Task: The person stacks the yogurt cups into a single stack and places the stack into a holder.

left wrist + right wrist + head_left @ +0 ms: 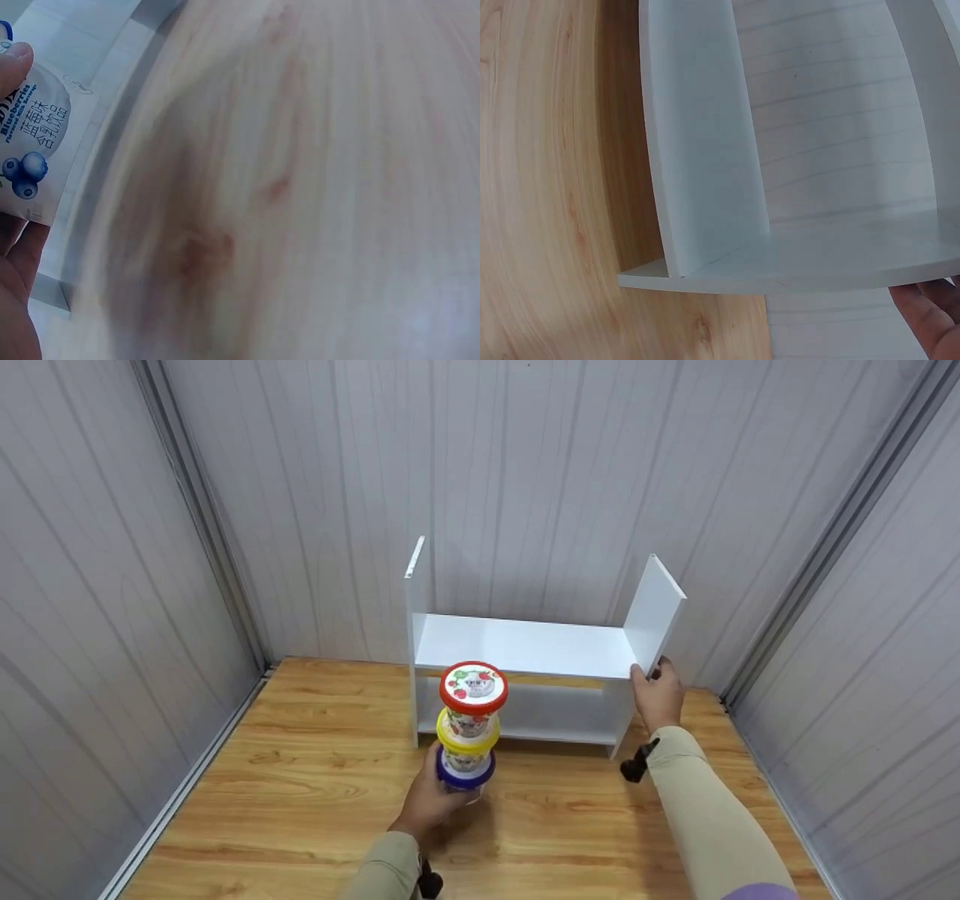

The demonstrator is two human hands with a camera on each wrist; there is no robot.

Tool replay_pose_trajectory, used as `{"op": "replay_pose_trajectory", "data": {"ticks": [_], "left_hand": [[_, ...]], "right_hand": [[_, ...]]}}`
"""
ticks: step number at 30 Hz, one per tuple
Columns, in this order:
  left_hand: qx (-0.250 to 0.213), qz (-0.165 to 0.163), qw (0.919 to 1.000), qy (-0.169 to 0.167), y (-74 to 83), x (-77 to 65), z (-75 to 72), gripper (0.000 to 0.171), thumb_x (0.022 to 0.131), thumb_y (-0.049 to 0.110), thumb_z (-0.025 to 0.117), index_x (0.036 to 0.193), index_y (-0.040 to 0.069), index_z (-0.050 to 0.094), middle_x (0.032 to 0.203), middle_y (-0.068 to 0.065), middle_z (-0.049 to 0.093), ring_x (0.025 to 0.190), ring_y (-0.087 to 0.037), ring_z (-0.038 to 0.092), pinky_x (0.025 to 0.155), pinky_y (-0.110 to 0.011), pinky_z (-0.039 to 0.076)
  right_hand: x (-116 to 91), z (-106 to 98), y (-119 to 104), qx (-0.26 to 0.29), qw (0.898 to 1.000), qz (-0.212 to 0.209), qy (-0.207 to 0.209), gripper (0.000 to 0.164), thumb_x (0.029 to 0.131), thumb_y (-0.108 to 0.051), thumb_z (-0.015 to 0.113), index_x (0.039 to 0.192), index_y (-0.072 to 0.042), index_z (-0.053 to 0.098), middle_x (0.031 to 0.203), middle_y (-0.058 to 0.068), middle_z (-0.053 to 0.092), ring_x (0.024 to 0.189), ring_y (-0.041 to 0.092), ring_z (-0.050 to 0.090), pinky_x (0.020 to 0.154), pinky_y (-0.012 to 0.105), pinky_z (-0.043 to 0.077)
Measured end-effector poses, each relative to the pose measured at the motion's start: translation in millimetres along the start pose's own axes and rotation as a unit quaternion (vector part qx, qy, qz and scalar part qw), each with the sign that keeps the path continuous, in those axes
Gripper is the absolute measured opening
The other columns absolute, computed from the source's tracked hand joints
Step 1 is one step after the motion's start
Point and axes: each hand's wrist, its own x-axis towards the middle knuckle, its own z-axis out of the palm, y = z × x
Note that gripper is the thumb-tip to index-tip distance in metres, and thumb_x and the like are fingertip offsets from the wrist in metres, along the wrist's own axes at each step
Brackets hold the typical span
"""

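Note:
Three lidded cups stand stacked in front of the shelf: a red-lidded cup on top, a yellow-lidded cup in the middle and a blue-lidded cup at the bottom. My left hand holds the stack by the bottom cup. In the left wrist view that cup shows printed blueberries, with thumb above and fingers below it. My right hand grips the right side panel of a white two-tier shelf, thumb at its front edge. In the right wrist view the fingers reach the panel's outer side.
Under the shelf lies a wood-grain tabletop. Pale panelled walls close it in at the back and both sides. The shelf's two side panels rise above its upper board, and its lower board sits close over the tabletop.

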Motion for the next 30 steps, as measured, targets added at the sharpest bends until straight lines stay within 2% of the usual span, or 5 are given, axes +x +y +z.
{"op": "replay_pose_trajectory", "data": {"ticks": [3,9,12,26,30], "left_hand": [[0.003,0.006,1.0,-0.007,4.4,1.3,-0.5,0.112,0.069,0.022,0.095,0.156,0.032,0.025,0.148,-0.006,0.049,0.137,-0.034,0.046,0.114,-0.06,0.034],[0.027,0.047,0.9984,-0.016,14.2,5.4,0.6,0.11,0.07,0.024,0.094,0.156,0.028,0.025,0.147,-0.006,0.049,0.137,-0.032,0.047,0.115,-0.057,0.035],[0.03,0.046,0.9982,-0.022,20.5,6.9,2.2,0.11,0.07,0.024,0.094,0.156,0.033,0.026,0.147,-0.003,0.05,0.136,-0.03,0.048,0.114,-0.057,0.036],[0.008,0.029,0.9986,-0.044,48.8,19.2,2.4,0.116,0.065,0.025,0.096,0.156,0.037,0.026,0.146,0.002,0.051,0.135,-0.026,0.049,0.114,-0.056,0.036],[0.017,0.026,0.9983,-0.048,54.6,23.2,2.7,0.116,0.064,0.028,0.096,0.156,0.039,0.025,0.147,0.004,0.051,0.136,-0.025,0.048,0.114,-0.055,0.037]], "right_hand": [[-0.2,1.0,2.0,-0.009,1.0,0.001,0.003,0.061,0.099,-0.031,0.058,0.147,0.003,0.044,0.14,0.028,0.054,0.126,0.04,0.055,0.102,0.049,0.05],[-1.8,1.6,1.3,-0.013,1.0,0.0,-0.002,0.057,0.1,-0.034,0.055,0.145,0.001,0.047,0.123,0.025,0.062,0.105,0.035,0.06,0.086,0.044,0.051],[-2.9,1.3,1.3,-0.013,1.0,0.006,-0.007,0.058,0.101,-0.036,0.053,0.146,0.0,0.046,0.119,0.023,0.062,0.1,0.032,0.059,0.081,0.041,0.05],[-0.4,1.5,0.7,-0.019,0.999,0.023,-0.031,0.06,0.101,-0.038,0.052,0.148,-0.001,0.043,0.13,0.025,0.059,0.111,0.035,0.058,0.091,0.047,0.05],[-2.4,0.7,-1.0,-0.017,0.999,0.025,-0.038,0.06,0.102,-0.039,0.051,0.148,-0.001,0.043,0.135,0.025,0.057,0.117,0.036,0.058,0.096,0.048,0.05]]}}
